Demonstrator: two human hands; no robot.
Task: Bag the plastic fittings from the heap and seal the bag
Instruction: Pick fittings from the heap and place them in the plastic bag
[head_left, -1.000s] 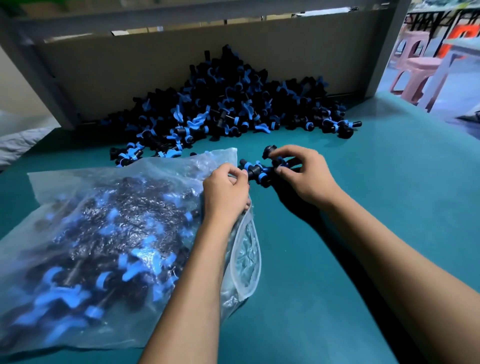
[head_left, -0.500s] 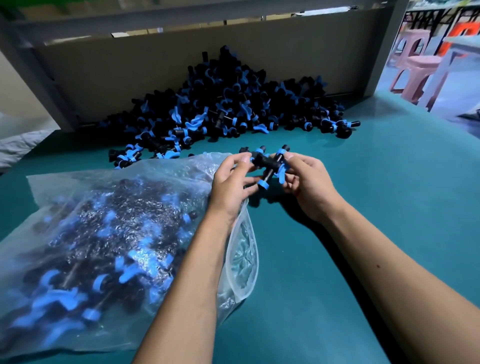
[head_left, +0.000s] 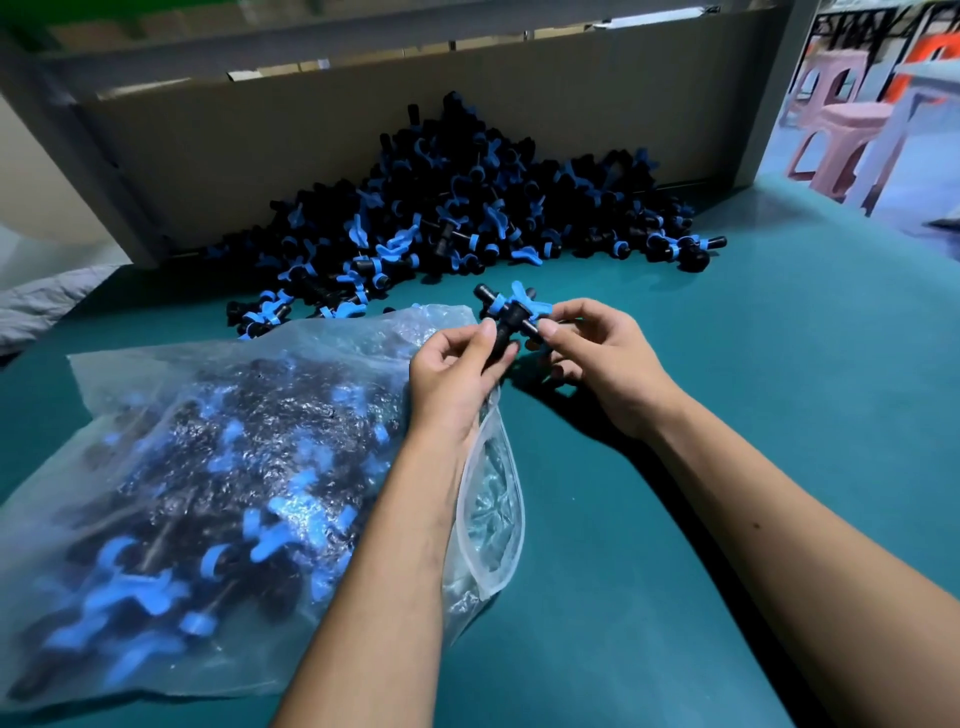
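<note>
A heap of black and blue plastic fittings (head_left: 467, 208) lies against the cardboard back wall. A clear plastic bag (head_left: 218, 493), well filled with fittings, lies on the green table at the left, its mouth (head_left: 493, 493) gaping toward the right. Just above the bag's far corner, both hands hold a small bunch of fittings (head_left: 511, 312) between them. My left hand (head_left: 457, 374) grips its near side with thumb and fingers. On the bunch's right side, my right hand (head_left: 602, 358) pinches it.
The green table (head_left: 727, 415) stretches to the right and front. A grey metal frame post (head_left: 779, 93) stands at the back right, with pink plastic stools (head_left: 836, 135) beyond it. A grey cloth (head_left: 41, 301) lies at the far left.
The right hand brought fittings from the table toward the left hand. Both hands rose slightly, and now hold the bunch together above the bag's corner.
</note>
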